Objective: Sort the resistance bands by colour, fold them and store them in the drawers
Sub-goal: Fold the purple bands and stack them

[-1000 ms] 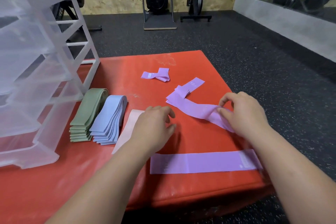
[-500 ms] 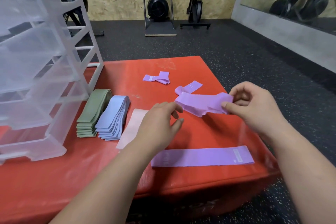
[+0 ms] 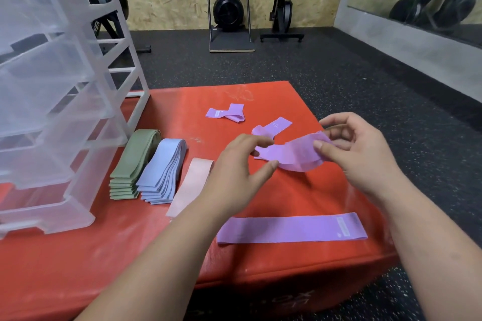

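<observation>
Your right hand [image 3: 365,154] has its grip clamped on the right end of a crumpled purple band [image 3: 292,156], held above the red padded box [image 3: 104,255]. Your left hand [image 3: 234,172] brackets the band's left end, thumb touching it; I cannot tell whether that grip is clamped. A flat purple band [image 3: 287,229] lies at 6 o'clock, with a green stack [image 3: 133,164] and a blue stack [image 3: 164,169] at 9 o'clock.

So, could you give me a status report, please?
Right hand pinches crumpled purple band, held up. Left hand open at its other end. Nothing blocking.
</observation>
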Tool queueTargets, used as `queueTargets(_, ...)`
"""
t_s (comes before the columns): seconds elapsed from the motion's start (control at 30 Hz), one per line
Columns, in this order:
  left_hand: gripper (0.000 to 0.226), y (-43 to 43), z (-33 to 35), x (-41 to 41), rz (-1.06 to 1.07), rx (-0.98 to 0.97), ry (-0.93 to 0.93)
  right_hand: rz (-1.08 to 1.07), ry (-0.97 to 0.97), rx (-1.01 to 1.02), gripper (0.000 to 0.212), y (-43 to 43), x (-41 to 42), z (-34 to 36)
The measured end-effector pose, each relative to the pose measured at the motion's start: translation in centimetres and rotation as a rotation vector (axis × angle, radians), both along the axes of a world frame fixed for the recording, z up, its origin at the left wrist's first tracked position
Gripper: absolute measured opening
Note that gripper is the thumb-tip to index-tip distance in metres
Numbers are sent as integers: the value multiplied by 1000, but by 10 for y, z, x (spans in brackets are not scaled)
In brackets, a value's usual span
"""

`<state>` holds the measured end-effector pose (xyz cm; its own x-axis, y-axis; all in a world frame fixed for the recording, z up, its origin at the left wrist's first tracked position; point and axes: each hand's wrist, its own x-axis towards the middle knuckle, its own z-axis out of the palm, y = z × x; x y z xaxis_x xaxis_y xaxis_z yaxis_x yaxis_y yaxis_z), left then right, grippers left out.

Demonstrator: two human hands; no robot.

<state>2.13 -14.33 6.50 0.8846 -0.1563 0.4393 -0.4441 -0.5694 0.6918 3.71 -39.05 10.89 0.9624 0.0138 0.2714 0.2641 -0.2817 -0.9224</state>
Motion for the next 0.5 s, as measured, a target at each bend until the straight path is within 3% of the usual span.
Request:
queueTargets(0.2,43,-8,12,0,-88,-99,49,164,12,229,42,20,-8,11)
queueTargets(0.4,5,-10,21,0,-128,-221,75,171,1,300,36,34,-15,13)
queueTargets(0.5,3,-8,21,1,-101,-343,119,167,55,292,38,38,-12,4)
